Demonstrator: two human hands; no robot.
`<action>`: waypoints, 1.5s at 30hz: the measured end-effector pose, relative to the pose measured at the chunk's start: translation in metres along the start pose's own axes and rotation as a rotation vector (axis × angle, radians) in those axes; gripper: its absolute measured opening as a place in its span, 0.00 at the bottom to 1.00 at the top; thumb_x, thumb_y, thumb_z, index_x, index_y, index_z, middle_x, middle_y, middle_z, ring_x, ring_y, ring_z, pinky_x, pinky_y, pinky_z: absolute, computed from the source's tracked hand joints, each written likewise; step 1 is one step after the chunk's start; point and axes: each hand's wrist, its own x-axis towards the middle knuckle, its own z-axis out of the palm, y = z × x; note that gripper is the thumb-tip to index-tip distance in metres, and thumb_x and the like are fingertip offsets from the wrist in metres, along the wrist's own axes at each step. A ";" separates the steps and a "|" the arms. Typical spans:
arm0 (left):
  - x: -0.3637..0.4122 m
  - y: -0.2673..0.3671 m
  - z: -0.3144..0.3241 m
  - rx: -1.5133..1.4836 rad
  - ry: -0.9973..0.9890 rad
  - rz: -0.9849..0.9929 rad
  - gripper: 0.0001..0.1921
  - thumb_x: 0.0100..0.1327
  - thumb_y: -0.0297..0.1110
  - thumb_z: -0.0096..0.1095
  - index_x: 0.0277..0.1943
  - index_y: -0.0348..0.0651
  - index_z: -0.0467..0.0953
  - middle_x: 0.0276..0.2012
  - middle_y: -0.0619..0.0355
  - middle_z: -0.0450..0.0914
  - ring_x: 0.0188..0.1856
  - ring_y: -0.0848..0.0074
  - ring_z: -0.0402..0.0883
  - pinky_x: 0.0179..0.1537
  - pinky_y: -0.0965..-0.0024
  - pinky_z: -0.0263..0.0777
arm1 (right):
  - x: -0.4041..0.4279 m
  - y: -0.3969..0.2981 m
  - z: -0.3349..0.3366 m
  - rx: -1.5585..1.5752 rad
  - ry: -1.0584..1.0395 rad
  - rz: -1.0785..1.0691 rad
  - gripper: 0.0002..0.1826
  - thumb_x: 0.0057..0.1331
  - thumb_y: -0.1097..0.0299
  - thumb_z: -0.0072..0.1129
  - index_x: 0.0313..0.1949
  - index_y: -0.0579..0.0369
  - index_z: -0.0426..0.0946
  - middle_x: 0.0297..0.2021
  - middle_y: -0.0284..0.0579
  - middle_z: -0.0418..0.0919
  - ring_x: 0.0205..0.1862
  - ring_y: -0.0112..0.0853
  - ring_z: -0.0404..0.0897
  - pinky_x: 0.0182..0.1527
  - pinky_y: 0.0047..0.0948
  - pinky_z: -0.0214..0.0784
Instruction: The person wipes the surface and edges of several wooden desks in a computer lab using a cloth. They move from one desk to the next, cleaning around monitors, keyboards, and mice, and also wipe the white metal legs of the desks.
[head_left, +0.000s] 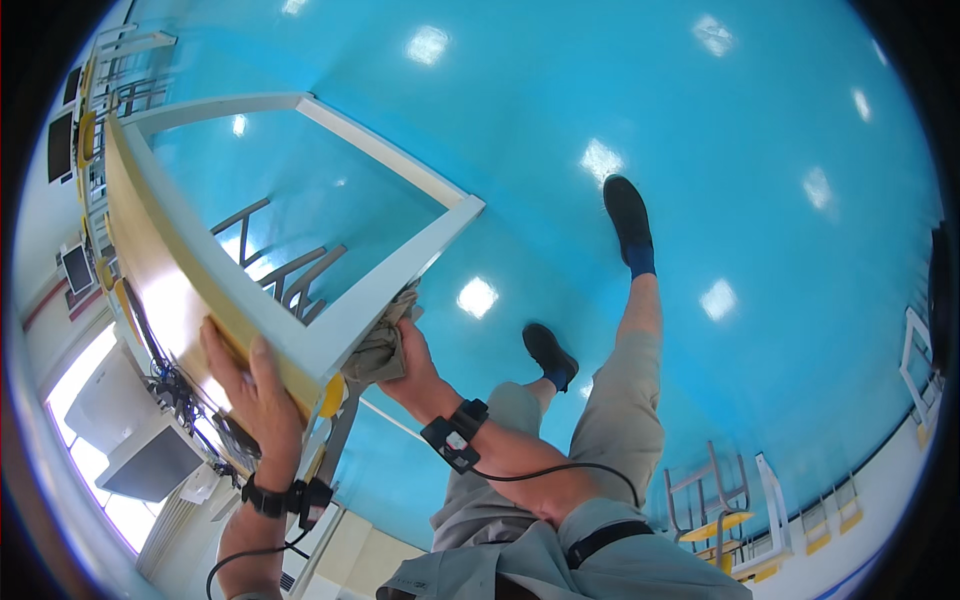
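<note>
My right hand (420, 364) holds a crumpled grey-brown cloth (381, 349) against the side of a white table leg (397, 266). My left hand (259, 390) lies on the tabletop (161, 277) near its corner, fingers apart and nothing held. The top has a glossy pale surface and a yellowish edge. White bars form the table's end frame, with a floor-level bar (382, 154) joining the two legs. Each wrist carries a strapped black device with a cable.
Grey chair legs (289, 266) stick out beneath the table. A monitor (150, 457) and tangled cables (176, 386) are at the left. My dark shoes (628, 214) stand on the shiny blue floor (750, 150). Chairs with yellow seats (716, 526) are at the lower right.
</note>
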 end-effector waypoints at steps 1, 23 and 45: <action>-0.002 0.005 -0.001 0.074 0.007 -0.002 0.35 0.78 0.40 0.55 0.80 0.35 0.53 0.77 0.42 0.59 0.79 0.59 0.57 0.78 0.59 0.49 | 0.014 -0.004 -0.019 0.087 0.040 0.005 0.18 0.82 0.54 0.44 0.58 0.52 0.74 0.54 0.42 0.82 0.56 0.36 0.84 0.63 0.41 0.78; -0.012 -0.011 -0.034 0.137 0.178 -0.314 0.48 0.73 0.63 0.51 0.83 0.40 0.47 0.83 0.50 0.49 0.82 0.61 0.51 0.80 0.55 0.43 | 0.235 -0.168 -0.235 0.189 0.473 -0.164 0.23 0.81 0.46 0.37 0.58 0.46 0.74 0.48 0.46 0.81 0.51 0.50 0.84 0.55 0.74 0.77; -0.004 0.016 0.001 0.151 -0.044 0.040 0.38 0.76 0.40 0.51 0.81 0.31 0.46 0.80 0.40 0.49 0.81 0.55 0.51 0.79 0.54 0.43 | 0.009 -0.034 0.026 0.084 0.414 0.287 0.15 0.82 0.59 0.48 0.59 0.53 0.74 0.54 0.39 0.80 0.54 0.33 0.83 0.57 0.34 0.80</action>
